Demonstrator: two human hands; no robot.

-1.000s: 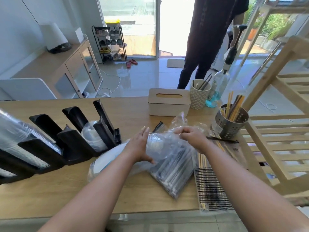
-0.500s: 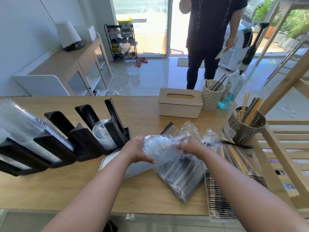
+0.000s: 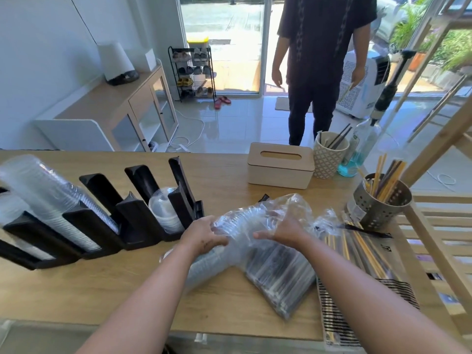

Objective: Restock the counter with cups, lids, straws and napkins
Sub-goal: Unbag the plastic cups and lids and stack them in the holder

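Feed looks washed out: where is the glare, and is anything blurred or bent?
Head view: sunlight blows out the doorway and glares off the floor; the bag in the left hand and right hand shines, masking its contents; the wide lens slightly bows the counter; little blur.

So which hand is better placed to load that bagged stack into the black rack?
Probably the left hand: it grips the bagged stack nearest the rack; the right hand holds it farther away.
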